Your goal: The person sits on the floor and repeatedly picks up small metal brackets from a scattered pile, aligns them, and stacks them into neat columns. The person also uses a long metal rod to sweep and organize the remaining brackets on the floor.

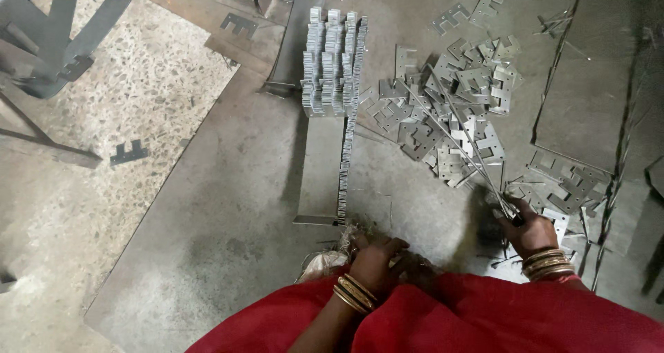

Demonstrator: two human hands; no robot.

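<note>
Nearest the camera, above the lap of red cloth [484,318], the person's left hand [377,259] rests curled on the grey sheet-metal floor plate [228,228], and whether it holds anything cannot be told, while the right hand [529,232] is closed round the near end of a bundle of thin steel rods [463,142]. The rods' long axis runs up and leftward from that hand, straight across the loose heap of flat notched grey metal stampings [449,104], so the right hand is much the nearer. Farther left, the neat upright stacked rows of the same stampings [333,62] stand clear on a narrow metal tray [319,173].
</note>
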